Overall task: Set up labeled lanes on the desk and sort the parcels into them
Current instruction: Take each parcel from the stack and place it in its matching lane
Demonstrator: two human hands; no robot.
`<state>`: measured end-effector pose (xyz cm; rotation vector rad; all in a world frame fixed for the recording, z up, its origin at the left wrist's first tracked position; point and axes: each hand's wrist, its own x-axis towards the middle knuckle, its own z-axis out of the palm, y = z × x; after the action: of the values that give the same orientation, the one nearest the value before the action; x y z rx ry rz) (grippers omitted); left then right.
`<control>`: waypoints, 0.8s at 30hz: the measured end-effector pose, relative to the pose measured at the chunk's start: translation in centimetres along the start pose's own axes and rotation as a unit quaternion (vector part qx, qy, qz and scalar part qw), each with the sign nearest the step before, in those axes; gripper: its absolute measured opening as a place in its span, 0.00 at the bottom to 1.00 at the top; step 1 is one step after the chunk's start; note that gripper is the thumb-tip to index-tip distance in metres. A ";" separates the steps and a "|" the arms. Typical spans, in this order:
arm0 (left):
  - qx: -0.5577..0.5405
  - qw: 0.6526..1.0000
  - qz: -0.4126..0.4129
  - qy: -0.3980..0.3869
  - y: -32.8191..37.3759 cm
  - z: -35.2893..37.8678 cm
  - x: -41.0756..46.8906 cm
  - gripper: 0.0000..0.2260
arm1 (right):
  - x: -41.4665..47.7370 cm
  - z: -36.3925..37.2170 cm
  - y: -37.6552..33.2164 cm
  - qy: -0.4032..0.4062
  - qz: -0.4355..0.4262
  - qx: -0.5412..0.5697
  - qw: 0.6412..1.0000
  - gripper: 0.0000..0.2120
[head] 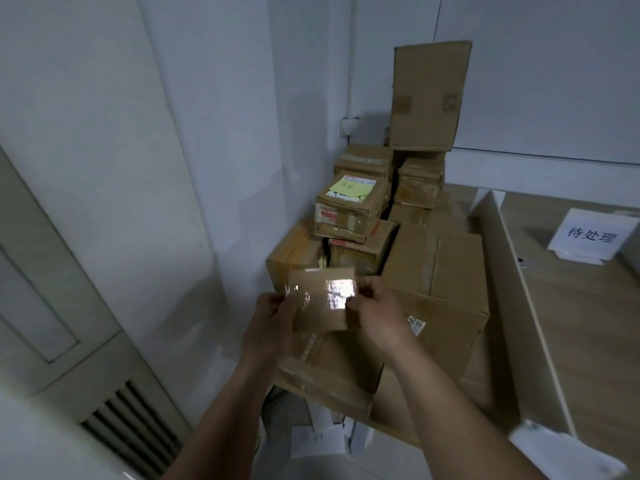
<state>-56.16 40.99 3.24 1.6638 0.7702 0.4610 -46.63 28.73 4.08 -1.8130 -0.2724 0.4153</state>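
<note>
- Centrally, a small taped parcel (pixel 320 299) was held over the near left part of the parcel pile (pixel 433 271).
- Left hand (pixel 268 318): fingers clamped on the parcel's left side.
- Right hand (pixel 375 310): fingers clamped on its right side.
- A box with a yellow note (pixel 351 202) sat high on the pile, behind the held parcel.
- A divider (pixel 505 271) stood between the pile and a counter (pixel 588 323) lane bearing a white label card (pixel 592 237).

Plain white walls (pixel 225 98) meet in a dim, cool-lit corner, where a thin white conduit (pixel 350 64) runs down to a small wall box (pixel 347 125); a beige panel with a louvred vent (pixel 131 420) stands at left, a pale wood desk (pixel 588 323) at right
</note>
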 end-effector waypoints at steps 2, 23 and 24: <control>0.000 0.999 0.028 -0.047 -0.5 0.4 -0.8 0.06 | -0.4 -0.4 0.9 -0.030 0.017 0.004 0.999 0.16; 0.105 0.991 -0.054 0.064 -3.0 2.2 -0.1 0.23 | 1.4 -1.9 4.7 0.050 0.037 -0.099 0.993 0.12; 0.093 0.991 -0.049 0.080 -2.6 2.0 0.1 0.22 | 1.3 -2.3 4.5 0.085 0.041 -0.133 0.987 0.13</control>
<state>-55.37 39.95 0.22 1.7663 1.0342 0.4694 -44.65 26.00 0.10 -2.1131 -0.1385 0.2879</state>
